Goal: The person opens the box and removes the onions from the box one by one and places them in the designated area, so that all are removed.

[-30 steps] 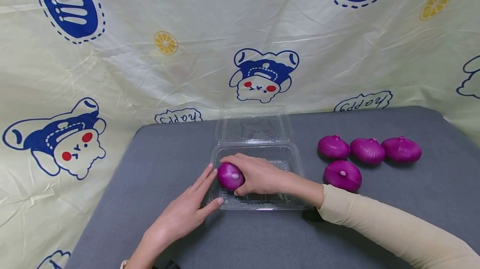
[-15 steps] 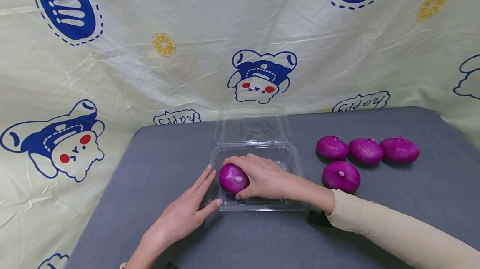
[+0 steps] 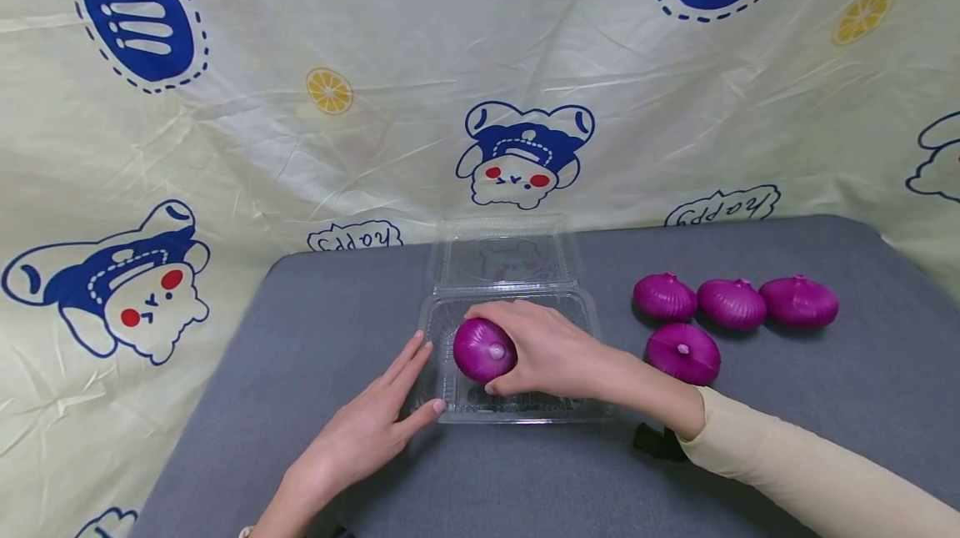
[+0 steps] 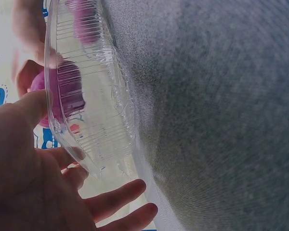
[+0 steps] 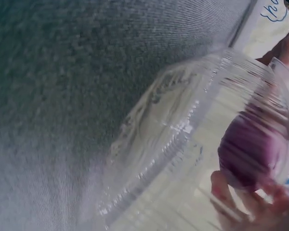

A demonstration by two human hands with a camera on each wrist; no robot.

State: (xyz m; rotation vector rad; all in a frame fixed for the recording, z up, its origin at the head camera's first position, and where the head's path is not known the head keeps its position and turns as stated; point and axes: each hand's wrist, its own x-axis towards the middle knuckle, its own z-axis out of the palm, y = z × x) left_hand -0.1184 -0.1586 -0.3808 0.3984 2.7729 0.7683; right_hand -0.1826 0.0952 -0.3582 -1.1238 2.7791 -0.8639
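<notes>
In the head view my right hand (image 3: pixel 551 350) grips a purple onion (image 3: pixel 483 350), thumb in front and fingers over the far side. The onion is over the left half of a clear plastic clamshell box (image 3: pixel 525 419), whose lid (image 3: pixel 502 258) is laid back. My left hand (image 3: pixel 367 425) touches the box's left rim with fingers spread and fairly straight. The left wrist view shows its thumb and fingertips at the clear rim (image 4: pixel 55 110). Through the box wall in the right wrist view I see the onion (image 5: pixel 248 149) and the right hand's fingers (image 5: pixel 221 192).
Several more purple onions (image 3: pixel 733 304) lie on the grey tabletop (image 3: pixel 337 296) right of the box, three in a row and one (image 3: pixel 682 353) nearer. A printed cloth (image 3: pixel 390 21) hangs behind the table. A black object (image 3: pixel 660 442) shows under the right wrist.
The right hand and the onion it holds have shifted right inside the box, away from the left rim. My left hand has stayed at the rim.
</notes>
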